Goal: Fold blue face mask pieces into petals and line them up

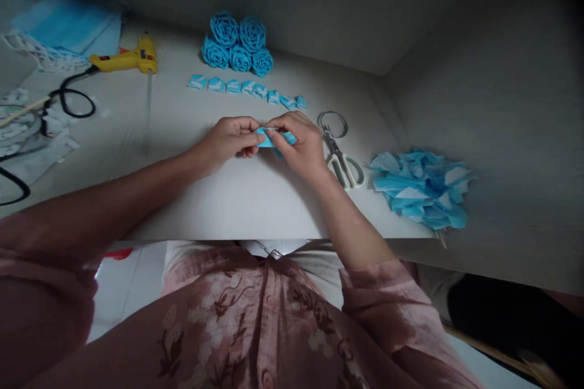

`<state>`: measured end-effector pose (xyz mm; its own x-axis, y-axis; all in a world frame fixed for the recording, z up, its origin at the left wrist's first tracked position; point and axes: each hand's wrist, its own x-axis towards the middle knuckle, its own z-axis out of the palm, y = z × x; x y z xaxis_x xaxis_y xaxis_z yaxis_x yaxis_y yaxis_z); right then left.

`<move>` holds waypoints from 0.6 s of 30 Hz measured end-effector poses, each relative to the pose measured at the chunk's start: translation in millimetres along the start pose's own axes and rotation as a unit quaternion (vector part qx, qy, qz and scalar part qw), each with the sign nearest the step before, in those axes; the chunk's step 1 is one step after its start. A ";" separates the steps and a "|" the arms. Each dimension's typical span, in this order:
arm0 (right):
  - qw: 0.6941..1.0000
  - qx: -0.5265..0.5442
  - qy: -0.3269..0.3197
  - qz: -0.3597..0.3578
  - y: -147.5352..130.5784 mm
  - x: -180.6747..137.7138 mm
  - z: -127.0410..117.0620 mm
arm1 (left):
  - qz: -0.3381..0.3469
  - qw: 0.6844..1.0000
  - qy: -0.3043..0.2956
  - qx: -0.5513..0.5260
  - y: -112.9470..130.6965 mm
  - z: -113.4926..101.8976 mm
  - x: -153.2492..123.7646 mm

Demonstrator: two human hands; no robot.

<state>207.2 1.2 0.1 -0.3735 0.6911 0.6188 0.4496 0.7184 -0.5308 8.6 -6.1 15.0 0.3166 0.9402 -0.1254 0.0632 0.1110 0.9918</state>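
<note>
I have the blue strip (288, 138) up between both hands, to the left of the scissors (343, 161) and close to them. My left hand (233, 137) has its thumb and forefinger clamped on the left end. My right hand (302, 138), the one just beside the scissors, has thumb and forefinger closed on the upper edge, and a bit of blue shows below it. From out here I can't tell how the tucked fingers sit underneath.

I judge the step in hand to be folding or creasing. The next move, as I read it, calls for the left pinch to act as anchor while my right thumb turns the edge and presses it down; a loose grip could let the crease spring open.

Beyond the scissors and leftward lies a row of small folded pieces (233, 86), and past that the blue roses (240, 57), five stacked together. A thin ring (345, 124) lies by the scissors' tips. Right of the scissors I see a crumpled blue bunch (424, 188). Far to their left are the glue gun (146, 56) and, farther still, the face masks (68, 24).
</note>
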 end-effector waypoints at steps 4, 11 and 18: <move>0.996 -0.042 -0.015 -0.072 6.1 -0.8 -3.4 | 0.001 0.998 -0.009 -0.056 -1.9 -1.2 1.5; 0.994 -0.058 -0.017 -0.087 12.4 -2.1 -2.2 | -0.002 0.997 -0.010 -0.072 -1.0 -1.6 0.8; 0.994 -0.066 -0.024 -0.078 17.8 -2.5 -2.3 | 0.003 0.996 -0.022 -0.087 1.1 -1.6 -0.8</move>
<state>218.0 12.1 -9.6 -0.4839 0.5779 0.6572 0.4850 0.8022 -0.3482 6.8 -6.3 16.2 0.3575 0.9267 -0.1157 -0.1019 0.1619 0.9815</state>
